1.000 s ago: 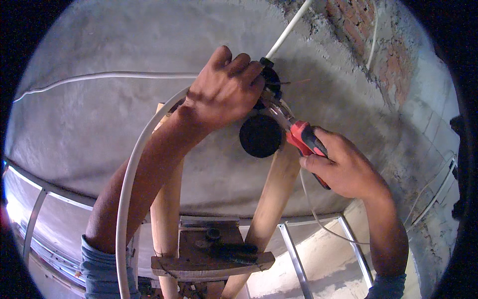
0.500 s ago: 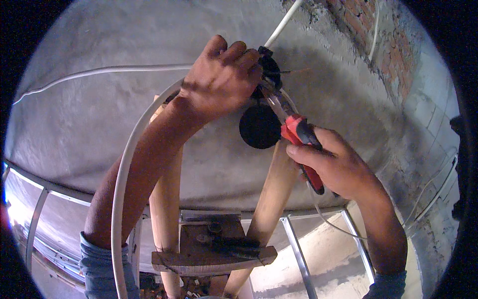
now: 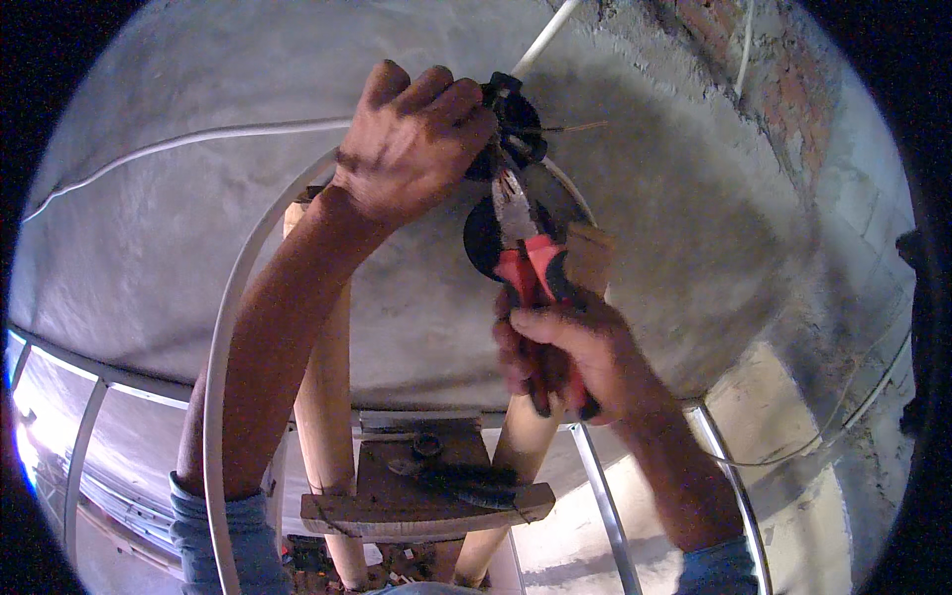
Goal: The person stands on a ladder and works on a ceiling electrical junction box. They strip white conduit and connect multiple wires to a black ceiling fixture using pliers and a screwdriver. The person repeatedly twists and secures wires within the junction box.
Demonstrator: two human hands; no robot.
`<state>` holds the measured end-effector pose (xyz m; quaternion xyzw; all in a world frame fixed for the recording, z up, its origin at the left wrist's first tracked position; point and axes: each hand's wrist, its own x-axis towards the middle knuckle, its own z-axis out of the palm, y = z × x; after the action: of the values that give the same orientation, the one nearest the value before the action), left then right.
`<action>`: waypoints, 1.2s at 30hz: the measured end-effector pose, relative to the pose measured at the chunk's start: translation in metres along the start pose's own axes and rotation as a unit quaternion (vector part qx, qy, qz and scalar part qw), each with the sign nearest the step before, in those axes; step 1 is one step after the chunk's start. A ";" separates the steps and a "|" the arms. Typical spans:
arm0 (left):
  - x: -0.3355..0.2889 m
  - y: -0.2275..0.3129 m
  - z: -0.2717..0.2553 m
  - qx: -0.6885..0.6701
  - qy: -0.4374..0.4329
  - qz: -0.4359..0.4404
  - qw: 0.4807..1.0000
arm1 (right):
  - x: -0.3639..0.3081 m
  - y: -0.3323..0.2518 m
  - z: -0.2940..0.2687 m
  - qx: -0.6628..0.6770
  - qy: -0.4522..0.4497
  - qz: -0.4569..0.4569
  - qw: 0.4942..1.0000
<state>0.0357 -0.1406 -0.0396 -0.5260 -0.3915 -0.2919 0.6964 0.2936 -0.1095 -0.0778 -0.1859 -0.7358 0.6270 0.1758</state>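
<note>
My left hand (image 3: 412,149) is closed with its fingers curled at the left edge of a round black junction box (image 3: 524,119); its fingertips are hidden. A thin bare wire (image 3: 580,126) sticks out of the box to the right. In my right hand (image 3: 570,347) is a pair of pliers (image 3: 531,260) with red and black handles, slightly blurred. The jaws point up just below the box; whether they grip anything I cannot tell. Behind the pliers hangs a round black lid (image 3: 481,238).
A white cable (image 3: 198,134) runs left from the box, and a thicker one (image 3: 228,327) loops down past my left forearm. A white conduit (image 3: 545,38) leads up. Below stand wooden ladder legs (image 3: 325,426) and a wooden step (image 3: 426,511) with dark tools on it.
My right hand has swung the pliers left and lower, so they now stand more upright beneath the box. My left hand and the box appear slightly further left and up.
</note>
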 end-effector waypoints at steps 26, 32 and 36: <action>0.000 -0.003 -0.005 -0.077 -0.077 -0.007 0.994 | -0.040 -0.050 -0.020 -0.298 0.064 0.029 0.952; -0.002 -0.001 -0.005 -0.066 -0.037 -0.001 0.997 | -0.027 -0.049 -0.019 -0.135 0.009 0.022 0.991; -0.002 0.000 -0.005 -0.062 -0.043 -0.004 0.997 | -0.026 -0.045 -0.017 -0.064 -0.019 0.017 0.998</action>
<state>0.0360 -0.1458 -0.0426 -0.5783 -0.4043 -0.2953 0.6441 0.3219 -0.1146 -0.0318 -0.1974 -0.7743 0.5850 0.1386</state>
